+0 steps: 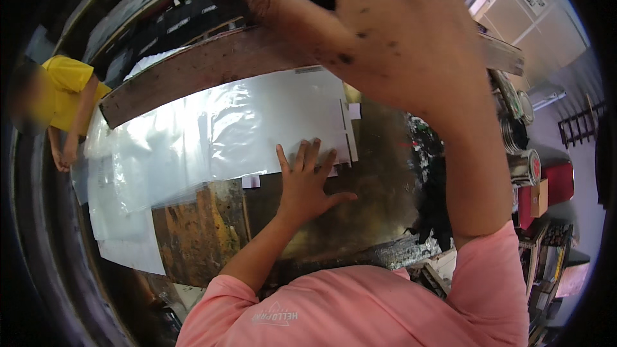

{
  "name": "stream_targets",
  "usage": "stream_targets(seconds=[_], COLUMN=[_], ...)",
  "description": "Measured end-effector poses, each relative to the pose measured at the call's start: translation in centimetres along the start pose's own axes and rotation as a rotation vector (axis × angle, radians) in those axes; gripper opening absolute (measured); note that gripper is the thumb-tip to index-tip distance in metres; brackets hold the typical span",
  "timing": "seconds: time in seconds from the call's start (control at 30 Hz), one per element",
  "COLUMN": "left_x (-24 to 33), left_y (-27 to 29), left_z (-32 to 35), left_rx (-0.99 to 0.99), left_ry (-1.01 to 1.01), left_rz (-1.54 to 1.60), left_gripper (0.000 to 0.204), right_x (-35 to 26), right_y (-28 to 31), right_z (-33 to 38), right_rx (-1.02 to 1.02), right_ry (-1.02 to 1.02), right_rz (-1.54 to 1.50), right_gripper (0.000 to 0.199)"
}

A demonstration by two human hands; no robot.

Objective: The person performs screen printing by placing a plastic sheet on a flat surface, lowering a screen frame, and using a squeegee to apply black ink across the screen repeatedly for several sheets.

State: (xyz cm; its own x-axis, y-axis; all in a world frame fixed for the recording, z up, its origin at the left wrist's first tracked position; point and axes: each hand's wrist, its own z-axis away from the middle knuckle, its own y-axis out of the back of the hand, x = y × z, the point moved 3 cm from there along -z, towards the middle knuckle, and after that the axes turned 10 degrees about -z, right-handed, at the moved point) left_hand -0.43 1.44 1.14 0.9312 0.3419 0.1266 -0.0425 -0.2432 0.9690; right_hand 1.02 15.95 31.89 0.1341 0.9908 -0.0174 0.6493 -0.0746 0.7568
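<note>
My left hand (303, 186) lies flat with fingers spread on the lower right part of a shiny, see-through plastic sheet (250, 125). Its fingertips press near the sheet's edge, and the thumb points right over the dark, stained tabletop (379, 180). My right hand (392, 38) is raised very close to the view, above the table. Its thumb stretches left with a dark tip, and dark spots mark the skin. The other fingers run past the upper edge, so any grip is hidden. Behind this hand passes a long wooden bar (212, 67).
A person in a yellow shirt (67, 83) stands at the far left, hands near the sheet's end. Small pale tabs (251, 182) sit by the sheet's edges. Cans (525, 167), a red object (558, 183) and shelves (549, 263) stand on the right. Racks (170, 26) fill the back left.
</note>
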Motion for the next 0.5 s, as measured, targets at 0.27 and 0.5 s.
stream_targets(seconds=[0.27, 0.5], left_x=[0.2, -9.1], left_y=[-0.1, 7.0], left_z=[0.3, 3.1], left_rx=[0.062, 0.384], left_ry=[-0.022, 0.551], left_rz=[0.119, 0.915], left_gripper=[0.104, 0.076], right_x=[-0.7, -0.5], right_y=[1.5, -0.8], right_z=[-0.6, 1.9], right_rx=[0.002, -0.018], right_ry=[-0.034, -0.003], right_rz=[-0.024, -0.123], right_gripper=[0.056, 0.051])
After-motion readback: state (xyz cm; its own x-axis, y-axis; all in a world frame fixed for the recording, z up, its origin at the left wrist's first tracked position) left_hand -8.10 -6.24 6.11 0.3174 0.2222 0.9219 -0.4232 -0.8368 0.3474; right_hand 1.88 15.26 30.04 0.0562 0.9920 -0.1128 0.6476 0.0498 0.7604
